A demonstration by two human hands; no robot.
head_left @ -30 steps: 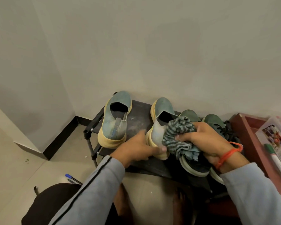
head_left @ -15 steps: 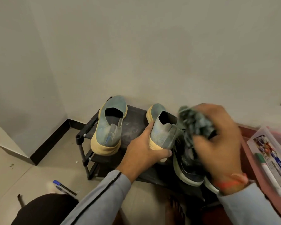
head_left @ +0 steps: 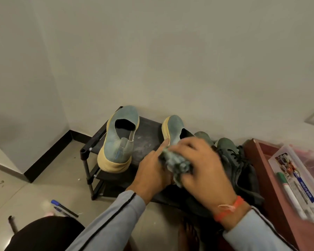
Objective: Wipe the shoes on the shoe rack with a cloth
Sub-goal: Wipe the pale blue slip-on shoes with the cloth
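While bunched, cloth [head_left: 178,163] under right fingers [head_left: 194,151].

1. Wall [head_left: 170,51]: plain off-white, meeting a second wall at a corner on the left.
2. Skirting [head_left: 49,156]: black strip along the wall foot.
3. Floor [head_left: 25,192]: pale glossy tiles, a few specks of dirt.
4. Pens [head_left: 63,208]: two, blue-capped, lying on the floor.
5. Cabinet [head_left: 272,187]: reddish-brown wood, far right.
6. Light: dim, even, warm.
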